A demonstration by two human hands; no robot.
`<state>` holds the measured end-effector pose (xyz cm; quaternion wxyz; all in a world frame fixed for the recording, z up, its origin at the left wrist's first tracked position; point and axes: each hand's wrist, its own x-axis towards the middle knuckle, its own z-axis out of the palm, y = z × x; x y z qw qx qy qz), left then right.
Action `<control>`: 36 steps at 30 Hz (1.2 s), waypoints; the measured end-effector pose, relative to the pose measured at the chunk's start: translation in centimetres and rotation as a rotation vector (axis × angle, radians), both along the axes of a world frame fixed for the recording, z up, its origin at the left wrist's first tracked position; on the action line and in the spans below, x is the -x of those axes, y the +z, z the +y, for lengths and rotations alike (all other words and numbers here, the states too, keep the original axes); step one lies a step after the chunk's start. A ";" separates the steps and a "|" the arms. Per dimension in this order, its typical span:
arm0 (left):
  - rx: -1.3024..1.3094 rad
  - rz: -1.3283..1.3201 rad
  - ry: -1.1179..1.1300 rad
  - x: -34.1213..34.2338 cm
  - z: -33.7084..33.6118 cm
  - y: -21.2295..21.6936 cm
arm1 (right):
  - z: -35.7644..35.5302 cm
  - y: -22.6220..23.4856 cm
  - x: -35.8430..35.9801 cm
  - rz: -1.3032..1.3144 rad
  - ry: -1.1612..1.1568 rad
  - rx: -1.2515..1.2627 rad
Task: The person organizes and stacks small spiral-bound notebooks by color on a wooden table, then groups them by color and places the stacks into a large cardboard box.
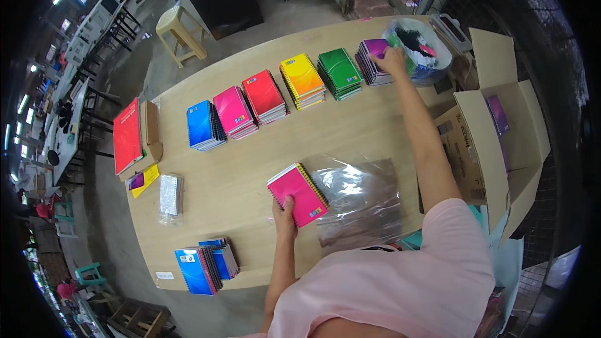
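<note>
Here the fingers of the left hand [285, 208] press flat on the near corner of a pink spiral notebook [298, 193], not closed around it; the notebook lies on the table [244, 169], its right edge over a sheet of clear plastic wrap [360, 197]. The right hand [391, 59] reaches far across, fingers spread and laid on top of the purple notebook stack [374, 61] at the end of the row, beside a bag of mixed items [418, 47].

The row runs leftward from purple: green stack [340, 72], yellow-orange stack [302, 80], red stack [264, 95], pink stack [234, 111], blue stack [204, 125]. An open cardboard box [494, 138] stands at the right edge.

To do this well, as judged from the layout: square each stack with flat fingers, keep spiral bindings on the same side, and match colour to stack. The pink notebook belongs with the pink stack; lift it clear of the plastic wrap so the film does not drag along.
</note>
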<state>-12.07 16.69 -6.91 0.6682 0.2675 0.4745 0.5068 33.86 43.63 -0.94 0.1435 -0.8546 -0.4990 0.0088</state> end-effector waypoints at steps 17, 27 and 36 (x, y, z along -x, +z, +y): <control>0.029 -0.023 -0.022 -0.6 0.6 0.9 | 4.1 2.8 -5.1 0.322 -0.142 0.308; 0.043 -0.024 0.021 -0.8 -0.2 1.6 | 6.3 -3.3 -6.4 0.384 -0.188 0.339; 0.044 -0.025 0.070 -0.5 0.2 2.4 | 8.5 -6.9 -7.8 0.580 -0.243 0.330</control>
